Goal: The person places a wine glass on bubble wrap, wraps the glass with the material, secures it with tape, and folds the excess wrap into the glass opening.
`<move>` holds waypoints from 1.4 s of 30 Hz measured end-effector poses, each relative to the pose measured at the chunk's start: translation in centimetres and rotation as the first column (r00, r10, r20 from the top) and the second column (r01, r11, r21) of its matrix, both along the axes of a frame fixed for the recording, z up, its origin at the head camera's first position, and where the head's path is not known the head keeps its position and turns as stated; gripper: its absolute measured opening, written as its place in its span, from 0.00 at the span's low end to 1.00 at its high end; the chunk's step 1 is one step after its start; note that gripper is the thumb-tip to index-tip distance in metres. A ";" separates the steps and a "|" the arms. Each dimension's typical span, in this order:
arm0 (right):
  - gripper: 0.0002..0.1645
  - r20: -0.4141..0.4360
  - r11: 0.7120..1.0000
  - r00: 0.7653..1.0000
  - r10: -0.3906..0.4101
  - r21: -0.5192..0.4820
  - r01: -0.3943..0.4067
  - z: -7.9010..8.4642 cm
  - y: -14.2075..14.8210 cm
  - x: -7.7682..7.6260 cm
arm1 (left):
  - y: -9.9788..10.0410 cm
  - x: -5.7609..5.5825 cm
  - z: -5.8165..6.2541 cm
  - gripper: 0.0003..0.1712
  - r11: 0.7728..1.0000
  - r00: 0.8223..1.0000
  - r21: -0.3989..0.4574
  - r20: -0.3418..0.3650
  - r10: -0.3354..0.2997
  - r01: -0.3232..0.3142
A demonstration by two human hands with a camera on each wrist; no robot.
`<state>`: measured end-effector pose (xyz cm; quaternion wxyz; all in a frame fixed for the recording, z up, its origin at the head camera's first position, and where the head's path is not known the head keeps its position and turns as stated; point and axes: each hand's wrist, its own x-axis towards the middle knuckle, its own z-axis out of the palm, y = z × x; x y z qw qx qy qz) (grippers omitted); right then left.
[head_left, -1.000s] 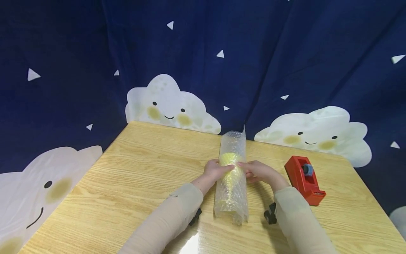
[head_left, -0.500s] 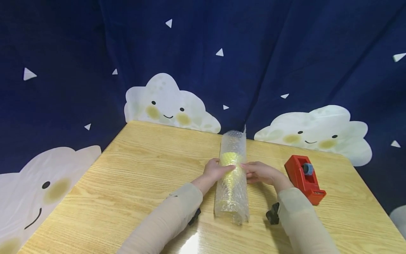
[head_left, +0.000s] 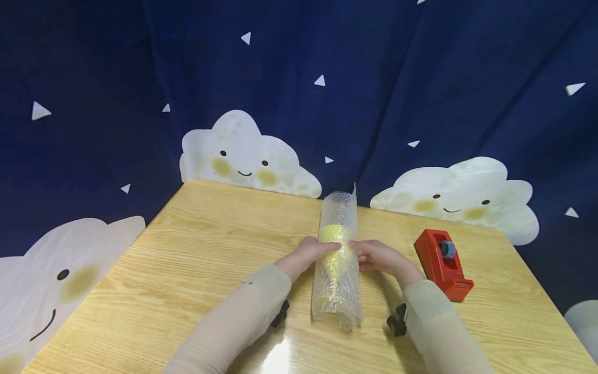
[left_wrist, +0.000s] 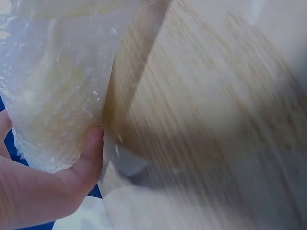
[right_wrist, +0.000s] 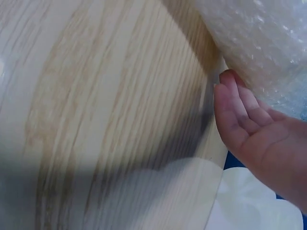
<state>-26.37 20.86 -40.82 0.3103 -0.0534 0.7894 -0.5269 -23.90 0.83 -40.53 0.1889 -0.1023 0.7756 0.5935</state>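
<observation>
A long cylinder of bubble wrap (head_left: 337, 293) lies lengthwise on the table, rolled around something yellow (head_left: 333, 266) that shows through the film. From the left, my left hand (head_left: 312, 251) grips it at mid-length, thumb laid over the top and fingers hidden down the side. My right hand (head_left: 377, 255) holds the opposite side, its thumb on the upper surface close to the left thumb. In the left wrist view, the left thumb presses the bubble wrap (left_wrist: 62, 91). Curled fingers of the right hand (right_wrist: 261, 127) rest along the bubble wrap (right_wrist: 266, 43) in the right wrist view.
A red tape dispenser (head_left: 444, 266) with a small blue tape roll (head_left: 448, 250) stands right of the right hand. The wooden table (head_left: 210, 234) ends at a dark blue curtain (head_left: 280, 67) printed with white clouds. A black wrist device (head_left: 397, 320) sits under the right sleeve.
The head view has shifted slightly, so the scene sits a little further left. Both hands keep their hold on the bubble-wrap roll, which stays in place on the table.
</observation>
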 end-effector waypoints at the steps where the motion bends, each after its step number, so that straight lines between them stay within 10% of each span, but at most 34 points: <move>1: 0.32 -0.008 1.000 1.000 -0.015 -0.007 0.015 0.1 -0.1 0.0 | -0.1 0.0 0.1 0.48 1.000 1.000 0.005 -0.001 -0.003 0.003; 10: 0.45 -0.179 0.985 0.972 -0.155 0.053 0.167 1.9 -1.9 0.9 | -0.9 -0.1 1.1 0.50 0.999 0.994 0.039 -0.111 -0.010 0.014; 28: 0.35 -0.454 0.957 0.852 -0.261 -0.007 0.290 3.5 -2.1 2.5 | -1.4 0.0 1.8 0.46 0.990 0.943 0.087 -0.326 -0.074 0.108; 42: 0.41 -0.533 0.965 0.807 -0.252 -0.072 0.254 4.1 -1.8 3.4 | -2.0 0.4 2.2 0.46 0.988 0.853 -0.057 -0.500 -0.153 0.144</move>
